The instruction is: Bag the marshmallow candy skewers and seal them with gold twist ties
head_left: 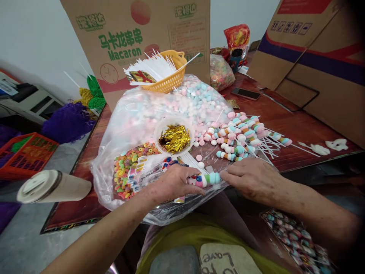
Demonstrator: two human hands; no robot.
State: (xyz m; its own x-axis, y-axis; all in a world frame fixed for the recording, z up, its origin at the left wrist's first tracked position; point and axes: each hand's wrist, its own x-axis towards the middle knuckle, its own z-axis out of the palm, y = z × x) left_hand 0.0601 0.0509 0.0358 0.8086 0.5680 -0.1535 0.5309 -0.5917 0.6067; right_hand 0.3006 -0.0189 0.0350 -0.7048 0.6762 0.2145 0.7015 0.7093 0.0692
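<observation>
My left hand (176,180) is closed around a small printed plastic bag (199,180) in front of my lap. A candy skewer (213,178) with blue, green and white pieces sticks out of the bag to the right. At its blue end, my right hand (248,177) has its fingertips pressed together; any stick between them is hidden. Flat printed bags (145,169) and ring-shaped gummies (121,179) lie beside my left hand. Just beyond both hands is a white bowl (156,131) of gold twist ties (176,139). A pile of candy skewers (248,131) lies past my right hand.
A large clear bag (111,140) of pastel candies covers the table's middle. A yellow basket (168,84) of white sticks rests on it. Cardboard boxes (159,23) stand behind and at right. A lidded cup (62,187) is left; wrapped skewers (296,236) are low at right.
</observation>
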